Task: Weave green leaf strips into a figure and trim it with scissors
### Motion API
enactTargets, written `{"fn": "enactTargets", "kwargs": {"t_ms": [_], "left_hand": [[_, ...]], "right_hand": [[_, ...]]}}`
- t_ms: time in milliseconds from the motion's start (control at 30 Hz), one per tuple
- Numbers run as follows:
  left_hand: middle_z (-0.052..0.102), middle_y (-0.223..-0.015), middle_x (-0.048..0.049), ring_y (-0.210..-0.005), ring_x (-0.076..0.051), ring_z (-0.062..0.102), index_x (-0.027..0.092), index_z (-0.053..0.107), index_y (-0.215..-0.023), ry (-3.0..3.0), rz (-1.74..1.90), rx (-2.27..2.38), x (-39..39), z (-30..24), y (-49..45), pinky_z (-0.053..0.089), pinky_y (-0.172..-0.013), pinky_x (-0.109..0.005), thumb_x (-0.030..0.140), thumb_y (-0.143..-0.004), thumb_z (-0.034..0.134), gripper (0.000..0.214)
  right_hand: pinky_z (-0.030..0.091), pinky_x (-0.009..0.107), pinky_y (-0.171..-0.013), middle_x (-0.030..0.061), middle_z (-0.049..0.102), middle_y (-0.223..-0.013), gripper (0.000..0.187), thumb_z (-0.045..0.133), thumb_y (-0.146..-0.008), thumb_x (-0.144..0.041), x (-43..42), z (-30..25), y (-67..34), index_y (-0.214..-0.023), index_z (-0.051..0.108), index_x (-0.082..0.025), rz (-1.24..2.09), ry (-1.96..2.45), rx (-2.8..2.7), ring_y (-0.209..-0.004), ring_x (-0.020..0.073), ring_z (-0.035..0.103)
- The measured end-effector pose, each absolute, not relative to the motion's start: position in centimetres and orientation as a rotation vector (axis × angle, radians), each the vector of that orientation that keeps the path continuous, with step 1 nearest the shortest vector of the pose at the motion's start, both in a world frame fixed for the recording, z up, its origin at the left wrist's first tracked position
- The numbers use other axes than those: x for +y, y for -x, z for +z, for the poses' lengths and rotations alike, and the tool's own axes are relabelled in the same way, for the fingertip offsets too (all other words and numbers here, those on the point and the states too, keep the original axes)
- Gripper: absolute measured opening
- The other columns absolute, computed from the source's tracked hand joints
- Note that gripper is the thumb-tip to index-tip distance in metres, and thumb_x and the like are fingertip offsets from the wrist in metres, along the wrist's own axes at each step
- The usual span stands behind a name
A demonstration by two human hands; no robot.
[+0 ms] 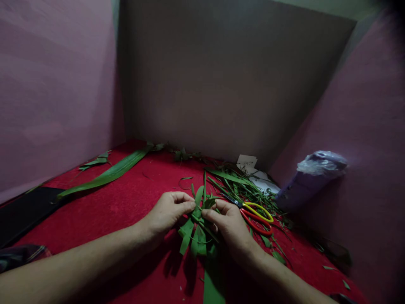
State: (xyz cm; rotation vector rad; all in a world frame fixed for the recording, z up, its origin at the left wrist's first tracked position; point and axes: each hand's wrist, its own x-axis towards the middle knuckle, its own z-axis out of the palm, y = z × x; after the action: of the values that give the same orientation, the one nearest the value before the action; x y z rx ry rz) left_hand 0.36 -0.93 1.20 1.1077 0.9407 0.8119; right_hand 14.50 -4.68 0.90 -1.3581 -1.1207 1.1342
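Note:
My left hand (pixel 169 211) and my right hand (pixel 229 223) meet over a red cloth (pixel 133 202), both pinched on a bundle of green leaf strips (pixel 198 230). The strips fan out below my fingers and one broad strip runs down toward me. Fingertips of both hands press together at the knot of the strips. A pair of scissors (pixel 256 215) with a yellow and a red handle lies just right of my right hand, touching the leaf litter.
A long green leaf (pixel 107 175) lies at the left. A heap of cut leaves (pixel 240 185) sits behind the scissors, with white paper (pixel 256 173) beyond. A purple wrapped roll (pixel 310 177) leans at the right wall. A dark flat object (pixel 25 211) lies far left.

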Motion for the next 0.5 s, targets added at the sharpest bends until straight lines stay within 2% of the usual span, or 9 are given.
{"fn": "enactTargets", "kwargs": {"t_ms": [233, 500], "left_hand": [[0.050, -0.046, 0.0047, -0.035, -0.005, 0.040, 0.012, 0.057, -0.066, -1.167, 0.815, 0.940, -0.59, 0.86, -0.25, 0.027, -0.038, -0.018, 0.031, -0.060, 0.067, 0.022], [0.057, -0.051, 0.0008, -0.042, -0.008, 0.046, 0.011, 0.058, -0.068, -1.186, 0.807, 0.947, -0.62, 0.66, -0.11, 0.031, -0.043, -0.019, 0.028, -0.057, 0.069, 0.023]], "right_hand": [[0.025, 0.019, -0.038, -0.0074, 0.043, -0.040, 0.024, 0.065, -0.058, -0.029, -4.72, 0.94, -14.53, -0.051, 0.046, -0.017, 1.152, 1.326, -1.132, -0.036, 0.0055, 0.034], [0.025, 0.019, -0.039, -0.0077, 0.042, -0.041, 0.024, 0.064, -0.060, -0.030, -4.74, 0.68, -14.53, -0.052, 0.046, -0.017, 1.117, 1.327, -1.160, -0.038, 0.0054, 0.033]]}}
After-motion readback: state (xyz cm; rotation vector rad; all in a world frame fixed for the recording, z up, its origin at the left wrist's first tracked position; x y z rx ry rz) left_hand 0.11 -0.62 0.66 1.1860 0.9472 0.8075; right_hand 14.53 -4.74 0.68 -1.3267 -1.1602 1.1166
